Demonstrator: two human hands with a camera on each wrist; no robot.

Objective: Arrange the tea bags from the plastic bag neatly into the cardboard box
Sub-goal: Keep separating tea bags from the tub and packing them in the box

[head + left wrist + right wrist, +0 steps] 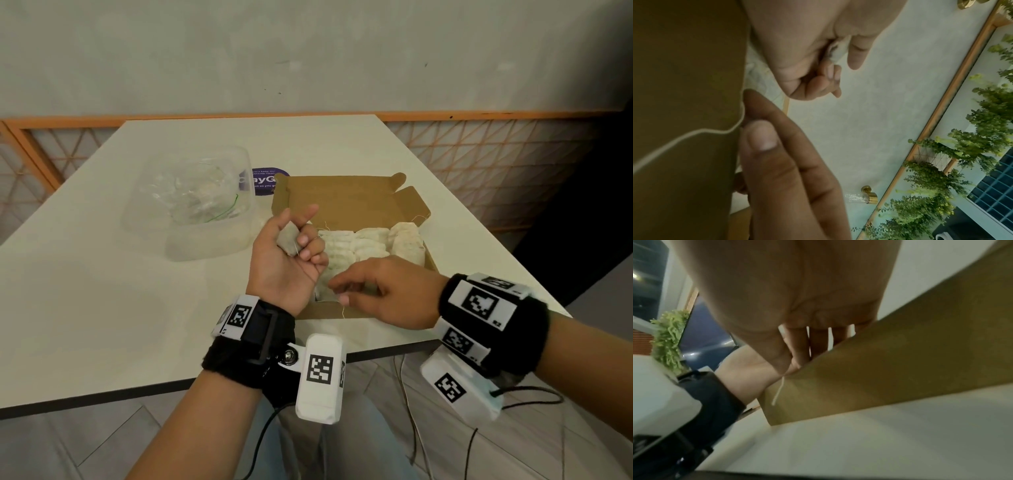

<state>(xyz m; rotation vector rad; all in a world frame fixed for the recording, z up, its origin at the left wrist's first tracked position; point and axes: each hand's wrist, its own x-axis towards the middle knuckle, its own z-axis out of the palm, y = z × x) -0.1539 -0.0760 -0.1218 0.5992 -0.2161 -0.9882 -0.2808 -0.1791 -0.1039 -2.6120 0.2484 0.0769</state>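
Your L hand is up, palm toward you, fingers curled round a tea bag, its thread trailing by the fingertips. It hangs over the box's 9 o'clock edge. In the left wrist view the bag peeks white between thumb and palm.

Your R hand sits low at the box's 6 o'clock wall, thumb and forefinger pinching a thread that drops over the front wall. Right wrist view shows that thread hanging against the cardboard; the bag it belongs to is prob. the one under your fingers, but the hand covers it, so can't be sure.

Inside the box: a row of tea bags, packed side by side from centre toward 3 o'clock, w/ one standing taller at the far right. Lid flap is open, leaning back at 12 o'clock.

The plastic bag lies crumpled in a clear tub at 10 o'clock from the box, a green thread showing. Purple sticker on the table btw tub and box.
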